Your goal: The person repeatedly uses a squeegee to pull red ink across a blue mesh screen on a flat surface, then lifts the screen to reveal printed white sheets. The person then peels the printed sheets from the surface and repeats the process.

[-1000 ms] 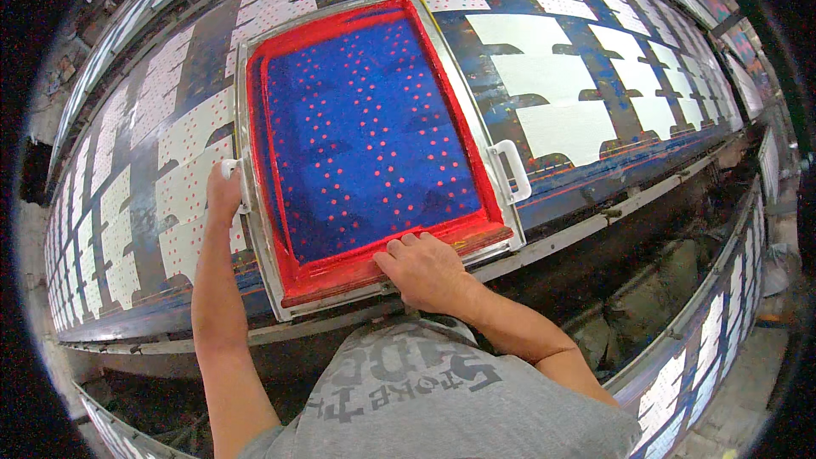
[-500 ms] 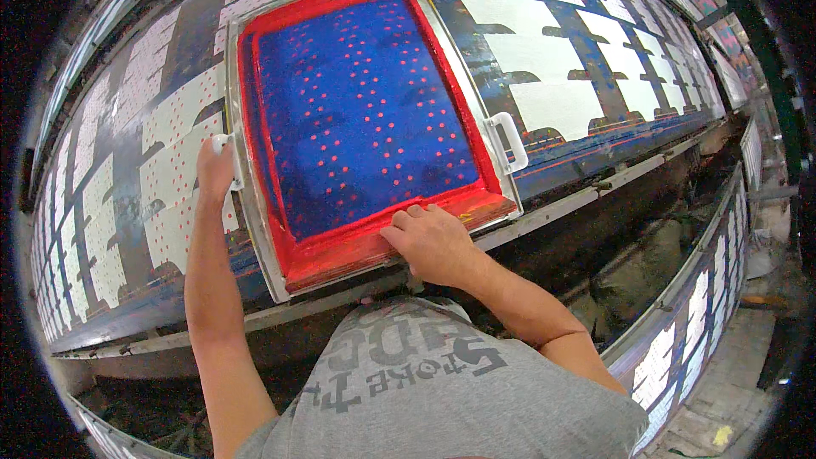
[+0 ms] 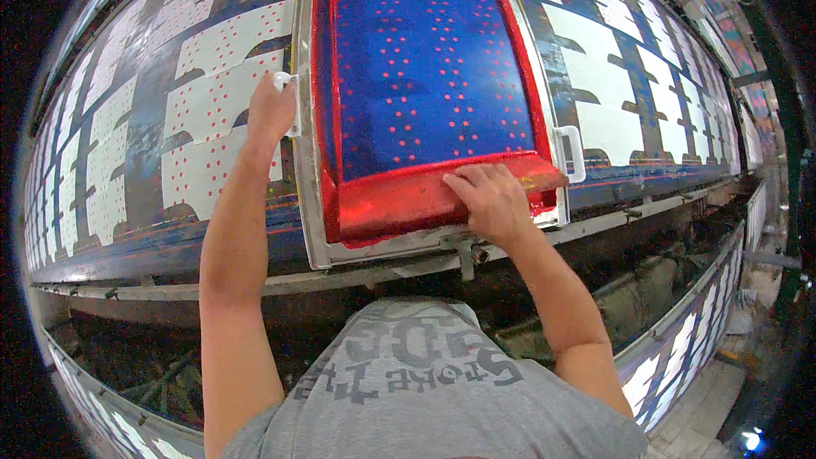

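A screen-printing frame (image 3: 305, 178) with a blue mesh (image 3: 425, 76) lies over the long table in front of me. Small red dots pattern the mesh, and red ink lines its edges. My left hand (image 3: 272, 115) is closed round the white handle (image 3: 281, 79) on the frame's left side. Across the near end of the mesh, a wide squeegee (image 3: 391, 204) covered in red ink leans at a slant. My right hand (image 3: 493, 200) grips its upper edge, right of the middle. The frame's right-hand white handle (image 3: 573, 153) is free of any hand.
White cut pieces with red dots (image 3: 204, 157) lie on the table left of the frame; plain white ones (image 3: 595, 76) lie to the right. A metal rail (image 3: 382, 272) runs along the near edge. Another table with white pieces (image 3: 680, 340) stands at the lower right.
The frame now sits farther right in view and straighter, over a different part of the table. My left hand has stayed on its handle. The squeegee has moved up slightly from the frame's near edge.
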Available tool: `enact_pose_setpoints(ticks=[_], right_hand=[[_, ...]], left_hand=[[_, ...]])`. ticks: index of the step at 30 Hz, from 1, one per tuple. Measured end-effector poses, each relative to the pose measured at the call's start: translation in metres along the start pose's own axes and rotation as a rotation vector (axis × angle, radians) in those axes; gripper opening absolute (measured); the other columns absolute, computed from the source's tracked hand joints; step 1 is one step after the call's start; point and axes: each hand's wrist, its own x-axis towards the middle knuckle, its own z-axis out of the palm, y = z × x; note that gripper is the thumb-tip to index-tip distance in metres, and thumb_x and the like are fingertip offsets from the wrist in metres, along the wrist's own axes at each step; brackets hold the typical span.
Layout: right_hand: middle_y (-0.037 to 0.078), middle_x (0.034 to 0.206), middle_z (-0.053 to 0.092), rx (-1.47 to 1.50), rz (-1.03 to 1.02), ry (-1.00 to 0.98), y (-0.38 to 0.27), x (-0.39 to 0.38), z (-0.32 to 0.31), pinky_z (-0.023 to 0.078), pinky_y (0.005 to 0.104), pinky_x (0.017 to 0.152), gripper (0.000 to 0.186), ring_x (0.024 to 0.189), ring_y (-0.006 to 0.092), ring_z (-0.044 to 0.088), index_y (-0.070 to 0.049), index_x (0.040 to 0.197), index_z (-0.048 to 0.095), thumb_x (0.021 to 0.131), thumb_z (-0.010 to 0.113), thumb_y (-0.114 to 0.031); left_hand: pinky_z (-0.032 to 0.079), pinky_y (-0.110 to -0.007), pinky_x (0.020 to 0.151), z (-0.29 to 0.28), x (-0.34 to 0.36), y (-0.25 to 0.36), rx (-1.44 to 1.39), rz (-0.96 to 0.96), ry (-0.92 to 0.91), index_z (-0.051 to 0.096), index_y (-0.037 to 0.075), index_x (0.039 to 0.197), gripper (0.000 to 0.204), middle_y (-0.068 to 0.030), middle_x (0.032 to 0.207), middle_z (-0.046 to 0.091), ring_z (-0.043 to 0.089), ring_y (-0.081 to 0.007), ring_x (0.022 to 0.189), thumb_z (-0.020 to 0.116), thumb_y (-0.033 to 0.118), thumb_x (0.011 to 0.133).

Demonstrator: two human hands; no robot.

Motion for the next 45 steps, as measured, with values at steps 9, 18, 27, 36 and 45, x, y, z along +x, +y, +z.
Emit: enact_pose_setpoints(ticks=[9,18,27,36,45], right_hand=[[0.014,0.115,0.077,-0.071,-0.094,0.013,0.114,0.169,0.022,0.060,0.0521,0.097,0.037,0.112,0.0348,0.075,-0.013,0.121,0.080,0.086,0.069,-0.009],[0.017,0.120,0.079,-0.105,-0.095,0.041,0.229,0.351,0.051,0.060,0.0546,0.102,0.043,0.115,0.0401,0.076,-0.015,0.126,0.081,0.087,0.066,-0.006],[0.022,0.128,0.080,-0.169,-0.001,-0.060,0.281,0.449,0.034,0.061,0.0563,0.106,0.044,0.119,0.0429,0.076,-0.015,0.133,0.079,0.092,0.065,-0.019],[0.024,0.122,0.080,-0.175,-0.108,-0.063,0.304,0.463,0.038,0.059,0.0580,0.107,0.040,0.119,0.0433,0.076,-0.011,0.124,0.080,0.088,0.064,-0.018],[0.024,0.121,0.079,-0.110,-0.090,-0.208,0.272,0.413,0.028,0.057,0.0574,0.106,0.044,0.117,0.0449,0.075,-0.013,0.131,0.078,0.089,0.066,-0.016]], left_hand=[[0.055,-0.057,0.100,-0.006,-0.003,0.009,0.024,-0.072,-0.041,0.067,-0.003,0.124,0.038,-0.0329,0.121,0.074,0.070,-0.0534,0.117,0.072,0.030,0.104],[0.054,-0.055,0.106,-0.019,-0.007,0.030,0.051,-0.201,-0.099,0.063,-0.008,0.135,0.050,-0.0357,0.126,0.072,0.070,-0.0512,0.121,0.072,0.031,0.105],[0.054,-0.053,0.112,-0.018,-0.012,0.035,0.123,-0.209,-0.073,0.056,-0.014,0.150,0.064,-0.0391,0.137,0.069,0.068,-0.0516,0.131,0.072,0.031,0.106],[0.055,-0.056,0.106,-0.022,-0.006,0.044,0.114,-0.323,-0.143,0.060,-0.011,0.145,0.057,-0.0385,0.133,0.070,0.070,-0.0521,0.125,0.073,0.029,0.106],[0.054,-0.057,0.099,-0.012,-0.011,0.027,0.183,-0.043,0.046,0.065,-0.008,0.133,0.044,-0.0356,0.119,0.074,0.070,-0.0543,0.115,0.073,0.024,0.104]])
